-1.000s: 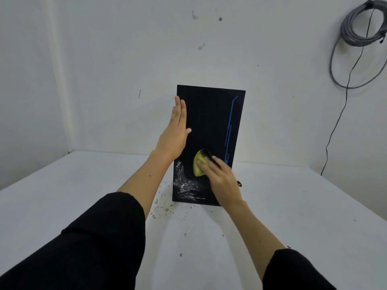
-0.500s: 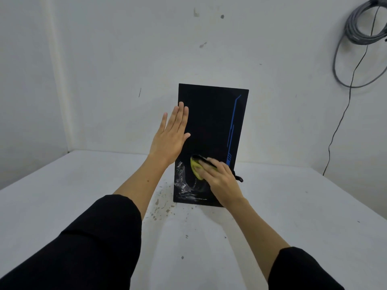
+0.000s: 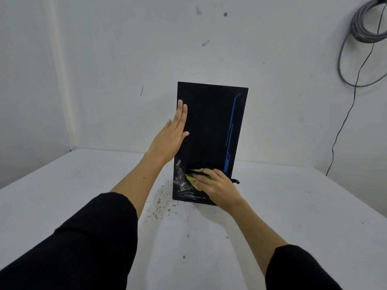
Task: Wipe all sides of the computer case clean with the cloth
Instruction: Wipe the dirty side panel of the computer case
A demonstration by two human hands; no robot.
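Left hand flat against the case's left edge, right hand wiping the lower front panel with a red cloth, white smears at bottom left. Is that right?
Not quite: the cloth is yellow, not red, as the head view shows. The rest holds: the left hand lies flat against the left edge of the case, the right hand presses the cloth on the lower front panel, and the white smears sit at bottom left.
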